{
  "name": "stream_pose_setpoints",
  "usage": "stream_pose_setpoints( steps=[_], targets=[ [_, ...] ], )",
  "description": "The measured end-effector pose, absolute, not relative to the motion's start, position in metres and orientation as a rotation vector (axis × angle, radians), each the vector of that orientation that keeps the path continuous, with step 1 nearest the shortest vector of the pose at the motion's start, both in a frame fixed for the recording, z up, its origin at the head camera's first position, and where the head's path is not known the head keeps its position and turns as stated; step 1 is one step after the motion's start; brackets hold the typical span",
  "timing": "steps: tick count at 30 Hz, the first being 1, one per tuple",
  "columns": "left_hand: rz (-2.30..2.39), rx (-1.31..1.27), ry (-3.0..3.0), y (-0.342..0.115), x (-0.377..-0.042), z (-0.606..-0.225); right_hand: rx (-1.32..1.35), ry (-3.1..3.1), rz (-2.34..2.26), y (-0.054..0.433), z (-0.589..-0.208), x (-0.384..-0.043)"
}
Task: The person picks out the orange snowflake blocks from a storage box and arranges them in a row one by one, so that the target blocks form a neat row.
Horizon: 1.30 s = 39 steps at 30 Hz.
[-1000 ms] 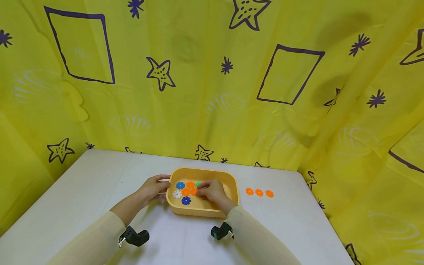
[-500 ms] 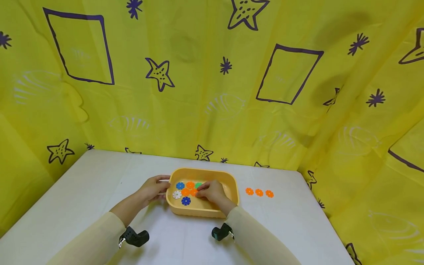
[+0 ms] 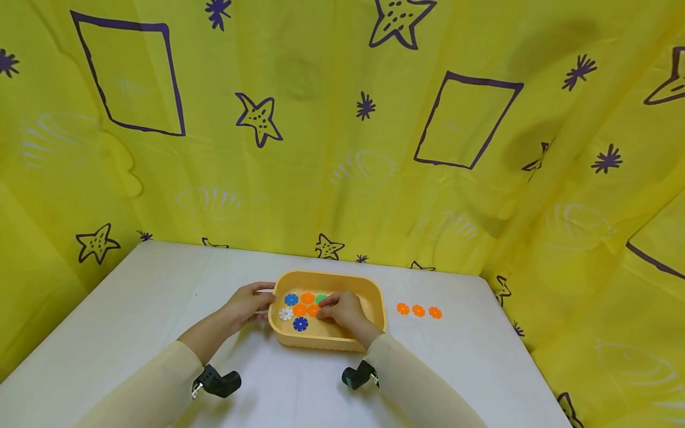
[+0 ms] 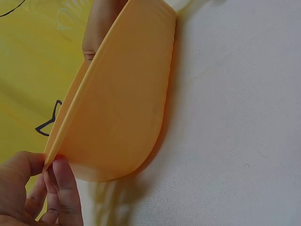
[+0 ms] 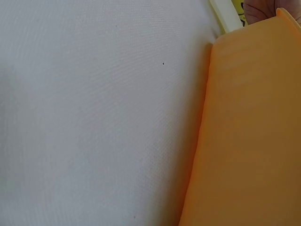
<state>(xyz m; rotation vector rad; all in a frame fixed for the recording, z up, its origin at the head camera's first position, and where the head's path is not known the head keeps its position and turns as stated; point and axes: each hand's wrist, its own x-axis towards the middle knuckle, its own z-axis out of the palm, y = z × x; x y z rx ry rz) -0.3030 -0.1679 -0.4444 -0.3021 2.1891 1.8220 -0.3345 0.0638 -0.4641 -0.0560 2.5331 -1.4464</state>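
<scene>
In pinch of left hand: pale-orange rounded-rectangular plastic tray. Inside, at right hand, grip unclear: orange notched plastic disc. Right of same hand, on white counter: row of three similar orange discs.

Your tray: smooth plastic, soft matt sheen. Discs in it look like plastic too. Table cover before you: matt, finely textured cloth. Curtain facing you: thin, creased, slight sheen; can't tell cloth from plastic. Your sleeves: matt cloth.
</scene>
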Motion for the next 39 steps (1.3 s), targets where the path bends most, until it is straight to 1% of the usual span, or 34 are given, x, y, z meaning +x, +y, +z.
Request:
stream_pose_setpoints(
  steps=[16,39],
  targets=[
    [1.813,-0.297,2.194,-0.1675,-0.303,-0.4443,-0.142,2.605,-1.361,0.0614,-0.4647,-0.3354],
    [1.825,-0.288,2.201,-0.1671,-0.3039,-0.4462,-0.185,2.63,-1.31,0.0561,-0.4632,-0.336]
  ],
)
